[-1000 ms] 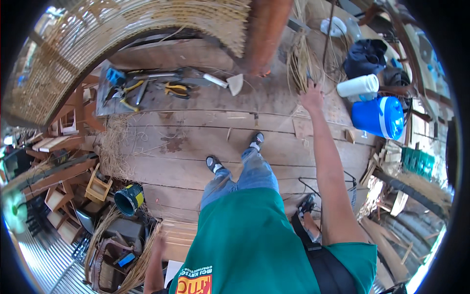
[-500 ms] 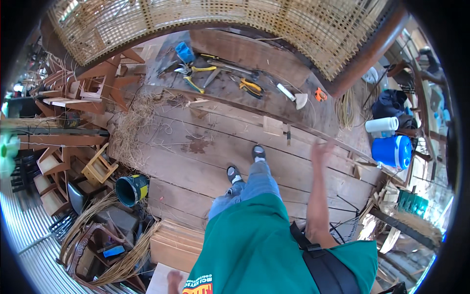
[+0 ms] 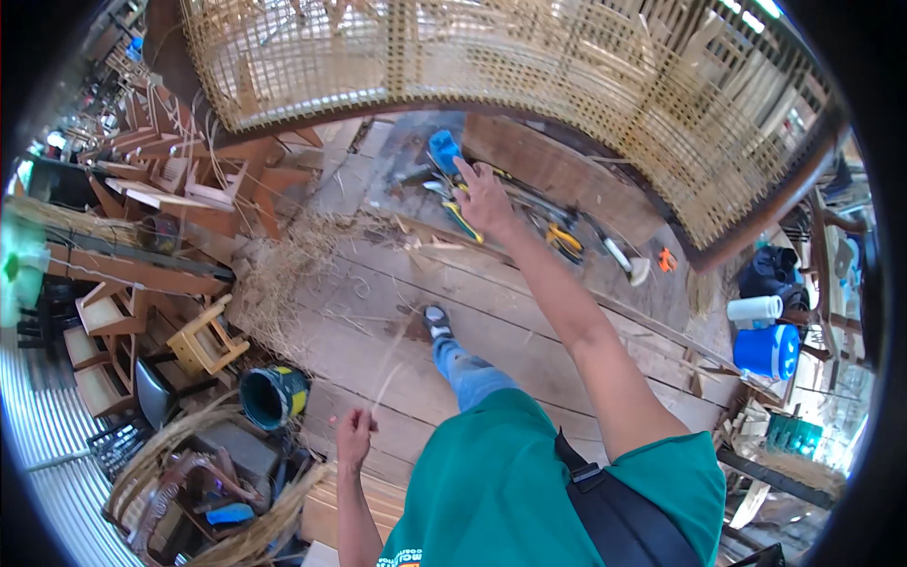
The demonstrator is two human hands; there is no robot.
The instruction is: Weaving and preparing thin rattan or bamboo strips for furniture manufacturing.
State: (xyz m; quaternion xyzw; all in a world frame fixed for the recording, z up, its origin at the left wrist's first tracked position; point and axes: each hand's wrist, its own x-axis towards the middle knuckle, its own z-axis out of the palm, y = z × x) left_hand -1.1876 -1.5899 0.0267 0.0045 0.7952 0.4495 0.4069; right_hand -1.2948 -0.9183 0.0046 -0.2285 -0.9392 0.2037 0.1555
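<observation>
I stand on a wooden plank floor [image 3: 529,331]. My right hand [image 3: 484,197] is stretched far forward with fingers apart, holding nothing, over a cluster of hand tools [image 3: 529,222] lying on the floor. My left hand [image 3: 353,437] is low at my side and pinches a thin straw-coloured rattan strand [image 3: 389,364] that rises from it. A large woven rattan frame [image 3: 491,85] arches across the top of the view. One shoe [image 3: 436,321] steps ahead of me.
A blue object [image 3: 442,149] lies by the tools. A green bucket [image 3: 272,397] and small wooden stools [image 3: 203,345] stand left, with loose straw [image 3: 293,274]. A blue container [image 3: 767,352] and white roll [image 3: 754,308] sit right. Coiled rattan [image 3: 189,472] fills the lower left.
The view swung rightward along the floor. My right arm moved from the right side to reach forward over the tools. My left hand came up into view holding a strand.
</observation>
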